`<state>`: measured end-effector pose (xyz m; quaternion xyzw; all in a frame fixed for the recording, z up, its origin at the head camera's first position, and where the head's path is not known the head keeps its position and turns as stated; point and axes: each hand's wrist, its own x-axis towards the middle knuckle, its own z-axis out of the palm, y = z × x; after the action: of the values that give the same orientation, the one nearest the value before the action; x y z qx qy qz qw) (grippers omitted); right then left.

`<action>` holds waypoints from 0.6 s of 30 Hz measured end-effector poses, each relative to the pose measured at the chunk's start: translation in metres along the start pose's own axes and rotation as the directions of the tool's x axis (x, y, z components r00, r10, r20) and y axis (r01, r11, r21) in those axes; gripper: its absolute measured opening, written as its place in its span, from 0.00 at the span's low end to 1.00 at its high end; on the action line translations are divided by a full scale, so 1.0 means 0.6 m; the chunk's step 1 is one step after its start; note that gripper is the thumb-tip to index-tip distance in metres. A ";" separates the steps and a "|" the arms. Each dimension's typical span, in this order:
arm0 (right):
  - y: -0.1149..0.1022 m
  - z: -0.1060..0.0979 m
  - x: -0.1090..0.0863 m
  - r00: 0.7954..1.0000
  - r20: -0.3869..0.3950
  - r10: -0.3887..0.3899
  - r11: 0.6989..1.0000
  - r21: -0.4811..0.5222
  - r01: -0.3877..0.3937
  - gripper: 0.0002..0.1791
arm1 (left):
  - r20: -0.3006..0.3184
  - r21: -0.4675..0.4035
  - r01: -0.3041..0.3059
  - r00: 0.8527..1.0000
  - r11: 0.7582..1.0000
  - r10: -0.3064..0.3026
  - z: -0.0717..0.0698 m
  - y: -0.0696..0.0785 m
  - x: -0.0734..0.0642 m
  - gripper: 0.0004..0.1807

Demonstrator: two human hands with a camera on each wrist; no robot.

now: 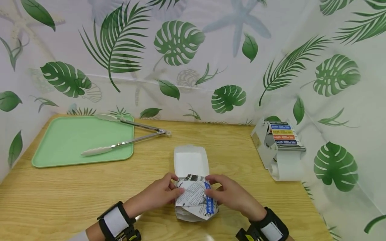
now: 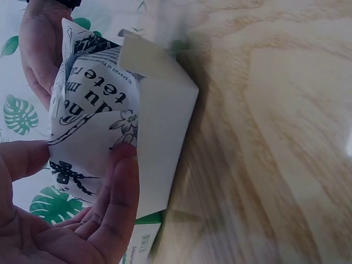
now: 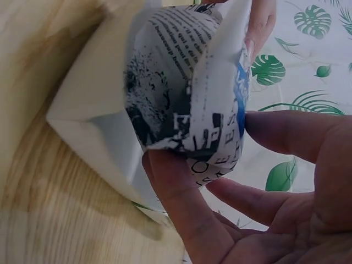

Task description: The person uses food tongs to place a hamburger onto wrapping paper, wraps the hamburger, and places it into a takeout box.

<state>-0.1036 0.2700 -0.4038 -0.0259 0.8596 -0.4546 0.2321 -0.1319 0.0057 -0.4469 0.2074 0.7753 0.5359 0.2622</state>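
Observation:
A round bundle wrapped in newsprint-patterned paper point(image 1: 191, 194) sits at the open white takeaway box point(image 1: 191, 162), whose lid stands folded back on the far side. A blue label strip point(image 1: 209, 201) runs along the bundle's right part. My left hand point(image 1: 159, 190) grips the left side of the bundle, thumb on top. From the opposite side my right hand point(image 1: 233, 195) holds it between thumb and fingers. In the left wrist view, fingers point(image 2: 124, 192) reach between paper and box wall point(image 2: 162, 115). The right wrist view shows fingers point(image 3: 176, 187) tucked likewise inside the box edge. Whatever the paper wraps is hidden.
At the back left lies a light green tray point(image 1: 72, 140), with spread metal tongs point(image 1: 144, 135) resting across its right edge. A label dispenser point(image 1: 278, 147) with several coloured strips and a white roll stands at the right edge of the wooden table point(image 1: 90, 187). Leaf-printed cloth point(image 1: 187, 73) hangs behind.

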 end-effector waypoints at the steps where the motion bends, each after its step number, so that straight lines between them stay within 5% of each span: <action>1: 0.002 0.001 0.001 1.000 0.001 -0.013 1.000 -0.009 0.013 0.30 | 0.005 0.009 0.001 1.000 1.000 -0.001 0.001 -0.001 0.000 0.27; 10: 0.012 0.000 -0.006 0.992 -0.053 -0.112 0.970 -0.221 0.098 0.30 | -0.023 0.272 -0.014 1.000 0.962 0.021 0.000 0.008 -0.003 0.30; 14: 0.015 -0.018 -0.014 0.985 0.033 -0.169 0.949 -0.263 0.172 0.34 | -0.045 0.321 -0.037 0.997 0.946 0.055 -0.012 0.008 -0.014 0.33; 18: 0.023 -0.032 -0.012 0.957 0.154 -0.244 0.908 -0.309 0.282 0.42 | 0.002 0.364 -0.070 0.997 0.929 0.074 -0.030 -0.004 -0.020 0.39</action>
<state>-0.1031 0.2943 -0.4028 -0.2053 0.8973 -0.3302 0.2091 -0.1338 -0.0153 -0.4418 0.2775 0.8545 0.3935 0.1949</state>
